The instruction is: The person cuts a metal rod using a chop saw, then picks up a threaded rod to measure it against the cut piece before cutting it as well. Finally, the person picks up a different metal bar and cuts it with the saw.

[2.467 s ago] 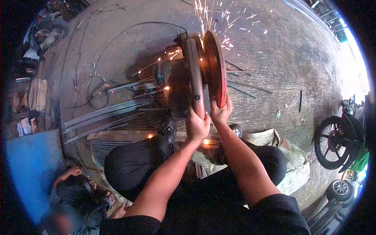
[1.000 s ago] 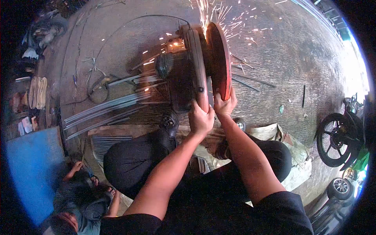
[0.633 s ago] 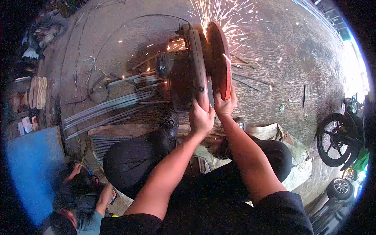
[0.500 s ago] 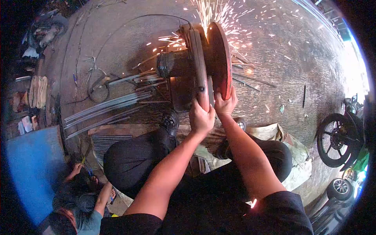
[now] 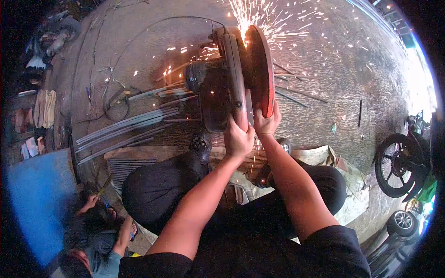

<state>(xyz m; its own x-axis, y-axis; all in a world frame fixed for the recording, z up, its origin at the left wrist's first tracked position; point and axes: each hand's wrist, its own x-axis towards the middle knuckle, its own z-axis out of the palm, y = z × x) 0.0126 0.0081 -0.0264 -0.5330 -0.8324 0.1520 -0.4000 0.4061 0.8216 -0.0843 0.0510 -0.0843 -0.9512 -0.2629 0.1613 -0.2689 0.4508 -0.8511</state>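
Note:
In front of me stands an abrasive chop saw (image 5: 233, 76), throwing bright sparks from its far end. My left hand (image 5: 238, 140) is wrapped round the near end of its long handle. My right hand (image 5: 267, 125) grips the near edge of the red blade guard (image 5: 265, 74), just beside the left. The motor (image 5: 199, 75) sticks out to the left of the handle. What the disc is cutting is hidden behind the saw. Loose metal rods (image 5: 127, 127) lie on the floor left of the saw base.
A power cable (image 5: 174, 18) loops over the floor. At lower left a person (image 5: 104, 252) crouches by a blue sheet (image 5: 39, 190). A cloth (image 5: 350, 187) lies by my right knee, and a motorcycle wheel (image 5: 397, 165) stands at right.
The spark spray has shifted in shape, and small sparks now fall near my feet. Both hands keep their grip with hardly any movement. The person at lower left has shifted slightly.

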